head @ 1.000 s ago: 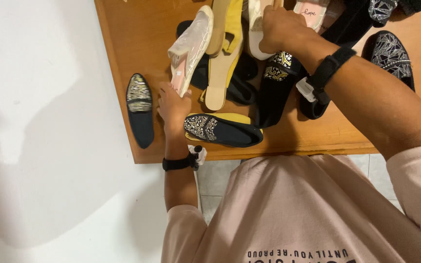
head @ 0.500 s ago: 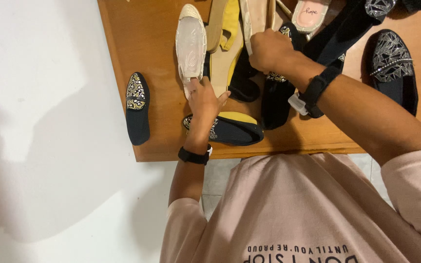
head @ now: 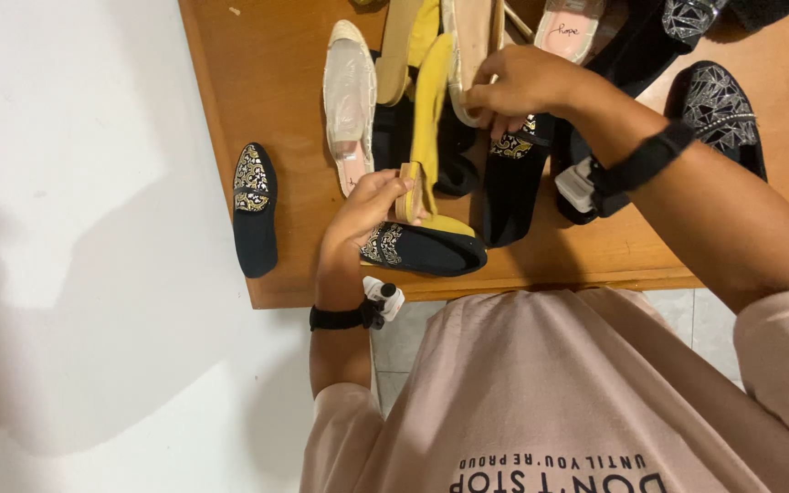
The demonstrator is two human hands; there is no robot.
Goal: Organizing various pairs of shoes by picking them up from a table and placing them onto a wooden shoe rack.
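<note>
A wooden table (head: 267, 82) is crowded with shoes. Your left hand (head: 367, 205) pinches a yellow shoe's heel (head: 410, 187); your right hand (head: 522, 82) grips a beige sole (head: 472, 36). Black embroidered flats (head: 255, 210) lie beside them.

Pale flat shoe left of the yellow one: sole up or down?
Sole up. The pale flat shoe lies on the table with its smooth outsole and heel patch facing the camera.

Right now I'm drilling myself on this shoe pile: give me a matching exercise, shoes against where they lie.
Shoes:
1. yellow sandal
2. lone black embroidered shoe
3. beige flat shoe
4. black beaded shoe

Places:
A. far right of the table
B. alone at the table's left edge
C. heel held by the left hand
D. sole up, left of the yellow one

Pairs: 1-C, 2-B, 3-D, 4-A
</note>
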